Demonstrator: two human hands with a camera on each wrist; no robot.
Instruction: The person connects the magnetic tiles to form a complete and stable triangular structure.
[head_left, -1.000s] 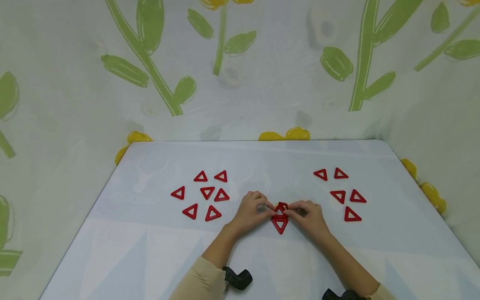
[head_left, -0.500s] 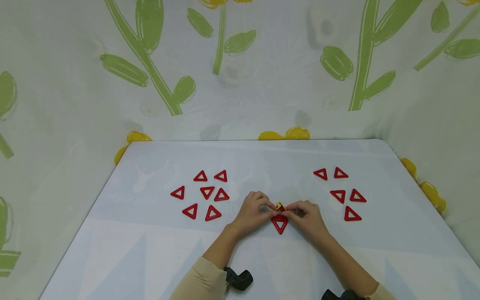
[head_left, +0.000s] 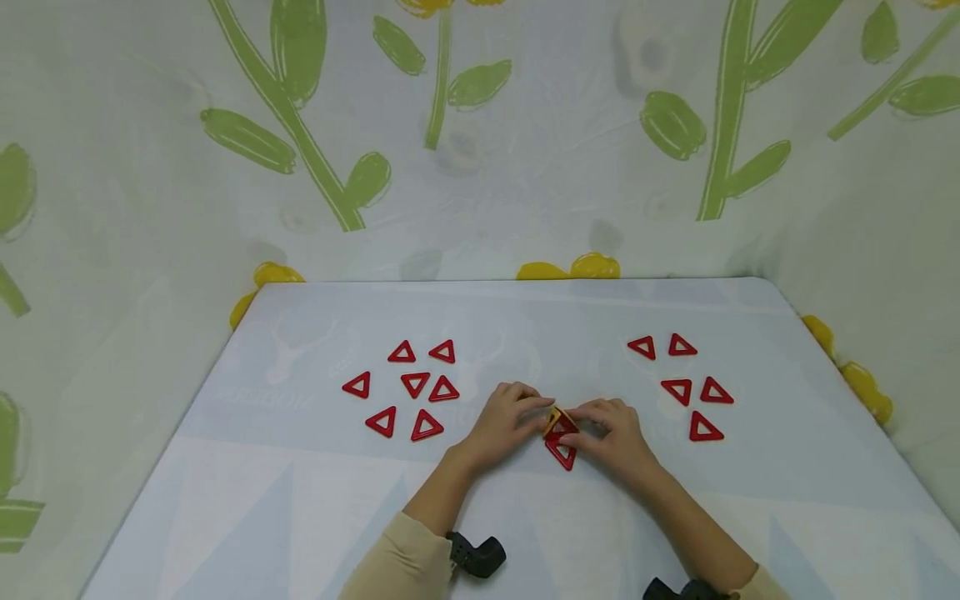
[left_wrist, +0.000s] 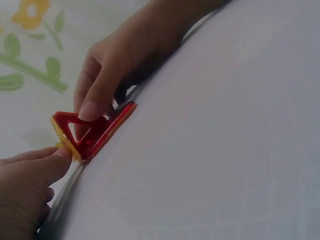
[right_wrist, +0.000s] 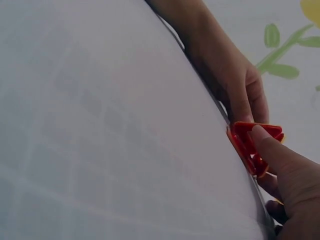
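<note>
Red triangular magnetic tiles (head_left: 561, 454) with orange edges form a small joined piece at mid-table: one lies flat, others stand up from it. My right hand (head_left: 618, 435) pinches a standing red tile (left_wrist: 67, 120), thumb on its face and fingers behind, as the left wrist view shows. On the other side, my left hand (head_left: 502, 425) grips the piece's yellow-orange edge between thumb and forefinger. In the right wrist view, the right hand's thumb lies over the red tile (right_wrist: 245, 142), and the left hand (right_wrist: 225, 65) reaches in from the top.
Several loose red triangle tiles (head_left: 415, 384) lie flat to the left of the hands. Another group of tiles (head_left: 677, 391) lies to the right. The pale table (head_left: 300, 517) meets a wall (head_left: 540, 183) printed with plants at its far edge.
The joined piece has turned slightly, its flat tile's tip shifting right. The standing part has been tilted, showing its yellow edge at left. The right thumb has moved over the red face.
</note>
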